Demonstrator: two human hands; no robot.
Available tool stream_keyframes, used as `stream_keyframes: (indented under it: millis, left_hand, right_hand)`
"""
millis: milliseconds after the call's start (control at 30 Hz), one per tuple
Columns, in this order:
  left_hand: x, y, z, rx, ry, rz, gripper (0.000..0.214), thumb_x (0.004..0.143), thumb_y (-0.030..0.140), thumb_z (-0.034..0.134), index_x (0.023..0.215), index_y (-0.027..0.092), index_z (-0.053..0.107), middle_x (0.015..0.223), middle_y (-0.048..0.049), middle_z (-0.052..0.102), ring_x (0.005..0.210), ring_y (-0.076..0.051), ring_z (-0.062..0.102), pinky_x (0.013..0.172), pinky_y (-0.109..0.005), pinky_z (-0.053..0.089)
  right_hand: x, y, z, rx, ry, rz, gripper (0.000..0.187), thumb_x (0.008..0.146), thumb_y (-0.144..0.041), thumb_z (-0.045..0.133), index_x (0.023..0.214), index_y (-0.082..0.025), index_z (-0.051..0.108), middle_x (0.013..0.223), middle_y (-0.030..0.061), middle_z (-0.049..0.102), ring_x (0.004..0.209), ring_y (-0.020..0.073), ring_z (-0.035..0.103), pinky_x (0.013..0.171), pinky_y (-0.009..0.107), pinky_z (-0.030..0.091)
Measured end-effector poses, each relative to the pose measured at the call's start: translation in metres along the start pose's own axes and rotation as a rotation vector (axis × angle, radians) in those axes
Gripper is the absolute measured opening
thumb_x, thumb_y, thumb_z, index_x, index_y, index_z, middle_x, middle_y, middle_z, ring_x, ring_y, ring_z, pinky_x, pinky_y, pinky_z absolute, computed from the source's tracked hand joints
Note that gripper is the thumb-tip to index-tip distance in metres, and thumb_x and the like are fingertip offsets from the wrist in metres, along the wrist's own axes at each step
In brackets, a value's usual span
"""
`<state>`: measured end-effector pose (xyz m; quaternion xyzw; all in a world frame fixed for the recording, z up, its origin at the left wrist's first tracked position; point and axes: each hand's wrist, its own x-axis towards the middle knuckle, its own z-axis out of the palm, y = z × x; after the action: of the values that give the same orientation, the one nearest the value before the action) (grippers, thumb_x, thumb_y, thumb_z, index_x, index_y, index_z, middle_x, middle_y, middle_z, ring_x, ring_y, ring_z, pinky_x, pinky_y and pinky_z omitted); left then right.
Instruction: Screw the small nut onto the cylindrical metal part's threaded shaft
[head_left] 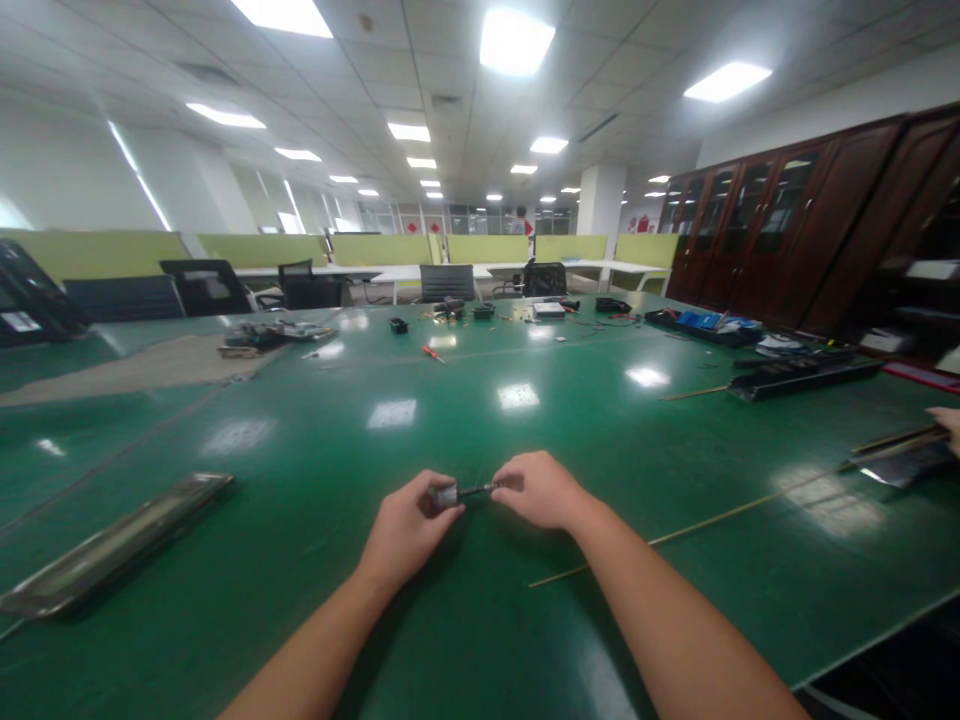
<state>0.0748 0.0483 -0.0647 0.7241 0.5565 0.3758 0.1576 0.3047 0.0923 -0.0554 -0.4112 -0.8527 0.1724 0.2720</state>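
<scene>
My left hand is closed around a small grey cylindrical part just above the green table. From that part a thin dark shaft runs to the right. The fingertips of my right hand pinch the shaft's far end, where a small light-coloured piece shows; its kind is too small to tell. Both hands are close together near the middle of the table. Beneath my right forearm passes a long thin yellowish rod, lying on the tabletop.
Left lies a long metal-looking tray-like piece. A red screwdriver rests farther back, with a power drill behind it. Dark channel-shaped parts lie at right. Another person's hand shows at the right edge, near some strips.
</scene>
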Motion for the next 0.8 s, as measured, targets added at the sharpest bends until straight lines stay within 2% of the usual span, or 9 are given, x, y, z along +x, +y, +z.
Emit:
stream_keyframes:
  millis: [600,700,800]
  left_hand:
    - [0.001,-0.002,0.0,-0.016,0.013,-0.014,0.027,0.077,0.037,0.069,0.098,0.021,0.064,0.088,-0.0008,0.069,0.079,-0.02,0.065,0.074,-0.031,0.05]
    - [0.002,-0.003,0.0,-0.024,0.015,0.0,0.03,0.078,0.037,0.069,0.104,0.022,0.066,0.097,-0.0027,0.07,0.086,-0.021,0.066,0.081,-0.033,0.051]
    - [0.002,-0.004,0.0,0.005,0.001,0.047,0.034,0.079,0.036,0.068,0.11,0.025,0.068,0.108,-0.0039,0.07,0.099,-0.023,0.065,0.092,-0.037,0.048]
  right_hand:
    - [-0.001,0.007,-0.007,-0.02,0.026,0.028,0.02,0.083,-0.031,0.065,0.096,-0.022,0.078,0.089,0.0029,0.075,0.082,0.0167,0.065,0.074,0.026,0.045]
    - [-0.001,0.015,-0.01,-0.007,0.052,0.057,0.02,0.083,-0.032,0.066,0.096,-0.022,0.078,0.091,0.0031,0.076,0.082,0.0167,0.066,0.075,0.026,0.046]
    - [-0.001,0.024,-0.012,0.022,0.064,0.146,0.02,0.082,-0.032,0.067,0.095,-0.021,0.078,0.089,0.0031,0.076,0.08,0.0166,0.067,0.072,0.025,0.047]
